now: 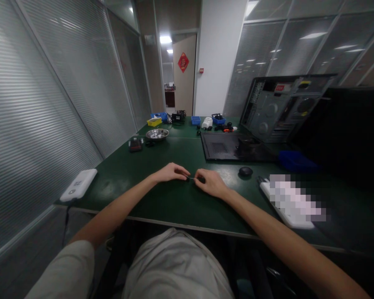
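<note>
Both hands meet over the middle of the green table (174, 199). My left hand (172, 172) pinches a small dark object (188, 179) between thumb and fingers. From that object a thin, light, metallic-looking piece (191, 178) runs across to my right hand (209, 181). The right fingers are curled round a dark handle-like thing (201, 180), mostly hidden by them. Both objects are too small to name surely.
A black mouse (245, 171) lies to the right, near a black panel (224, 147) and an open computer case (274, 108). Farther back stand a metal bowl (157, 134) and a yellow tray (154, 122). A white device (79, 185) lies at the left edge.
</note>
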### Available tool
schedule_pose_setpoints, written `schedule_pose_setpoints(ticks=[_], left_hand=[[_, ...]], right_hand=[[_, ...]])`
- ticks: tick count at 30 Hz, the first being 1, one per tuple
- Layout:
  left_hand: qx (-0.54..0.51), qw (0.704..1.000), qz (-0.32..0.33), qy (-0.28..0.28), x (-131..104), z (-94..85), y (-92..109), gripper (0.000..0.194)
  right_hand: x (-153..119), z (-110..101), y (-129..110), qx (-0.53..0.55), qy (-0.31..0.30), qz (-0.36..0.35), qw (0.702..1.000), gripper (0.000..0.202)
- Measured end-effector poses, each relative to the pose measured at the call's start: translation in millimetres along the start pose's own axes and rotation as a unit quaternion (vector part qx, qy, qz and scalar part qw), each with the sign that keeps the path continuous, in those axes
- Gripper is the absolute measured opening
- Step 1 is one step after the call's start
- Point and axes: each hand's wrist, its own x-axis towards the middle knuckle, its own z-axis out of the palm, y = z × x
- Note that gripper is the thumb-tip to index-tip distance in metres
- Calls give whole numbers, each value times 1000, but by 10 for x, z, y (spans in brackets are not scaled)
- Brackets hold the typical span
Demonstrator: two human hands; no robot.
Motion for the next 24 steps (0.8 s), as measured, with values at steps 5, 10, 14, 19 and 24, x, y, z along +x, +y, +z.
schedule_pose_setpoints(ticks=[5, 10, 14, 19, 24], left_hand=[[57, 996, 28, 57, -24, 66, -63, 32], [86, 992, 50, 71, -86, 90, -38, 29], [101, 991, 45, 80, -71, 122, 19, 27], [107, 990, 30, 89, -50, 140, 20, 24], [103, 990, 32, 91, -48, 151, -19, 22]], right_hand=[[2, 4, 6, 3, -5, -2, 1000, 8], [7, 10, 6, 11, -11, -7, 1000, 6], [0, -4, -3, 11, -12, -15, 1000, 5], [1, 9, -2, 3, -13, -18, 1000, 5], [6, 25, -5, 19, -13, -24, 999, 7]])
